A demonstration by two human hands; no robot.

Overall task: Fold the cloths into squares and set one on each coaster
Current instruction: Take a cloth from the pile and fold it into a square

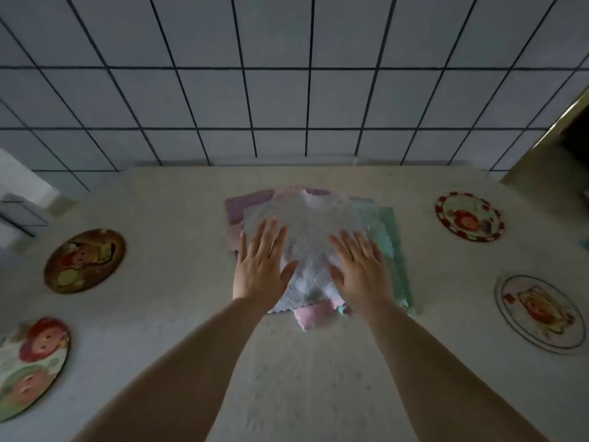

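Item: cloth stack point(306, 224), pale-blue cloth uppermost, under both palms. Left hand point(259, 266) and right hand point(361, 269) flat, fingers straight, gripping nothing. Four coasters, bare, well outboard. Advice: smooth outward, square edges before folding.

Pale tiled wall point(287, 74) with dark grout behind a beige speckled table point(302, 378), dim light.

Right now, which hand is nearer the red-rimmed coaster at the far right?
Right. The right hand lies flat on the cloth pile, with bare table between it and the red-rimmed coaster. The left hand rests on the pile's opposite side, farther away.
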